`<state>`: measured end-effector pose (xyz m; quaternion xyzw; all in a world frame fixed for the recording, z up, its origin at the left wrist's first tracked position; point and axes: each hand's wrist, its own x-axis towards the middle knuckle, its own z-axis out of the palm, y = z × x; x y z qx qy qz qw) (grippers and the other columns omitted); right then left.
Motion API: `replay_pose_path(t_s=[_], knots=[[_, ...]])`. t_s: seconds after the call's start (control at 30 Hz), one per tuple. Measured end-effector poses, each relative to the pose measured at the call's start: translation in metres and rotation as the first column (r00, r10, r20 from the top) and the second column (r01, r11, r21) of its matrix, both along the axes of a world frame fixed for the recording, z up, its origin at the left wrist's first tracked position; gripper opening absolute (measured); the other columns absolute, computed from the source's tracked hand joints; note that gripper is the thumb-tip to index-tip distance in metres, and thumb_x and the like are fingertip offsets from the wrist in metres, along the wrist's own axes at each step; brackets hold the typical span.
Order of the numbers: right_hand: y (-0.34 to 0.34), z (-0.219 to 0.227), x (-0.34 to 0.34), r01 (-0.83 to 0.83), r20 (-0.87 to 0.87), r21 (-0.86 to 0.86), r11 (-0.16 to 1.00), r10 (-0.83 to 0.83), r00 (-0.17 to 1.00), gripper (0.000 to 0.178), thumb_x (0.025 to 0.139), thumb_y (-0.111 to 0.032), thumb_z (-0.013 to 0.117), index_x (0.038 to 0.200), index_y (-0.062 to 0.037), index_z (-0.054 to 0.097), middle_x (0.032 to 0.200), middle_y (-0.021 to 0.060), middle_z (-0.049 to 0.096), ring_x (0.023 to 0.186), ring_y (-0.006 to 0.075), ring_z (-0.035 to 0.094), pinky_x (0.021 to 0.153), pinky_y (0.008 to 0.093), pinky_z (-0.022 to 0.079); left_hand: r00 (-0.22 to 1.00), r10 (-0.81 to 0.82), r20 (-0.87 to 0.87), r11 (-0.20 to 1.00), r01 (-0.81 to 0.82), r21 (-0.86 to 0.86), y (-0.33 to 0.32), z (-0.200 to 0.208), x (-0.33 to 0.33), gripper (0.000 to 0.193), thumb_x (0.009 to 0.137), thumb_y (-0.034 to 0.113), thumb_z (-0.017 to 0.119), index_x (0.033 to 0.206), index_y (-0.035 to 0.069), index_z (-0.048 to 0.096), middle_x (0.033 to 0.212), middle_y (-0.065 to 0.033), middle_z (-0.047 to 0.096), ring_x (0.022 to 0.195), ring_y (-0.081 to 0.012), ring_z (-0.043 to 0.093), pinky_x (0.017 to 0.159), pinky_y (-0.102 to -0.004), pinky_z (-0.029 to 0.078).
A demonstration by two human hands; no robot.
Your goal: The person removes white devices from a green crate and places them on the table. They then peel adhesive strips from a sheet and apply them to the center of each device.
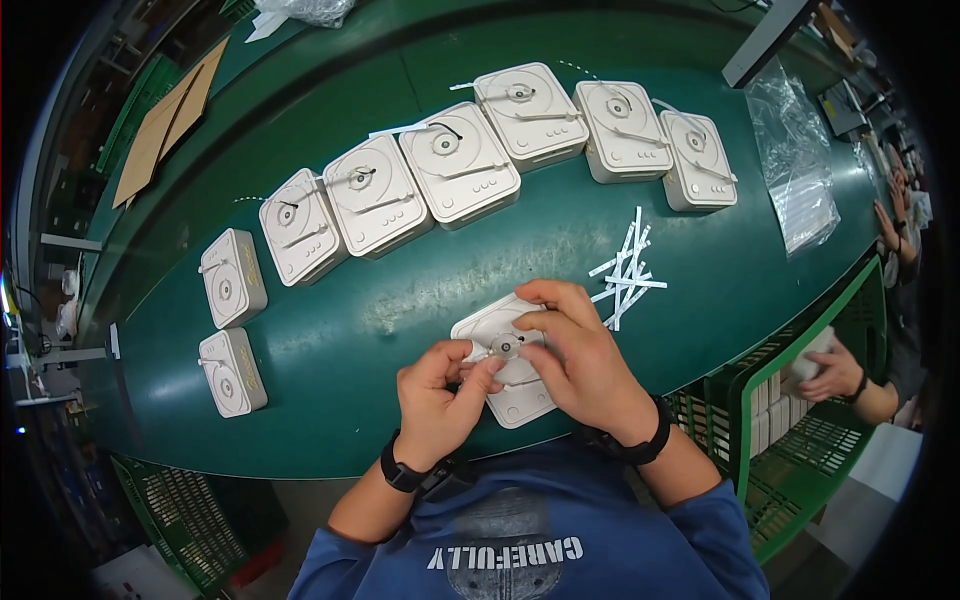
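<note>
A small white box shaped like a record player (515,410) lies on the green table in front of me, with a clear round hub (506,346) on its top. My left hand (440,393) is closed in a pinch at the hub's left side, on the end of a white strip (477,352). Over the box's far right part curls my right hand (583,358), its fingers gripping the box near the hub. What lies under those fingertips is partly hidden. Right of it is a loose pile of white paper strips (627,282).
Several similar white record-player boxes (460,180) stand in an arc across the table (400,310), some with strips sticking out. Clear plastic bags (795,160) lie at the right. A green crate (745,440) holds white boxes, where another person's hand (832,372) holds a white item.
</note>
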<state>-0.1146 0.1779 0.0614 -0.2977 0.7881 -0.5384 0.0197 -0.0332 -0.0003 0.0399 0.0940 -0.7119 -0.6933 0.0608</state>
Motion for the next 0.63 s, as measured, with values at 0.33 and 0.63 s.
replay_pose_path(t_s=[0.33, 0.63], knots=[[-0.009, -0.011, 0.005, 0.078, -0.132, 0.063, 0.995, -0.069, 0.989, 0.017, 0.078, 0.010, 0.070, 0.092, 0.0038, 0.063, 0.118, 0.0169, 0.063, 0.110, 0.0366, 0.060, 0.095, 0.0415, 0.051, 0.998, -0.001, 0.062, 0.998, -0.003, 0.057, 0.001, 0.002, -0.004, 0.015, 0.093, -0.001, 0.073, 0.104, -0.007, 0.064, 0.090, -0.0105, 0.075, 0.076, -0.0113, 0.073, 0.064, -0.0238, 0.060], [-0.008, -0.018, 0.013, 0.058, -0.378, 0.135, 0.989, -0.003, 0.926, 0.018, 0.079, 0.002, 0.071, 0.094, -0.0032, 0.063, 0.112, 0.0131, 0.064, 0.107, 0.0365, 0.061, 0.098, 0.0535, 0.051, 0.997, -0.045, 0.061, 0.998, 0.043, 0.036, -0.003, 0.006, 0.005, 0.015, 0.096, 0.000, 0.071, 0.108, -0.006, 0.065, 0.094, -0.0117, 0.077, 0.074, -0.0123, 0.073, 0.062, -0.0239, 0.060]])
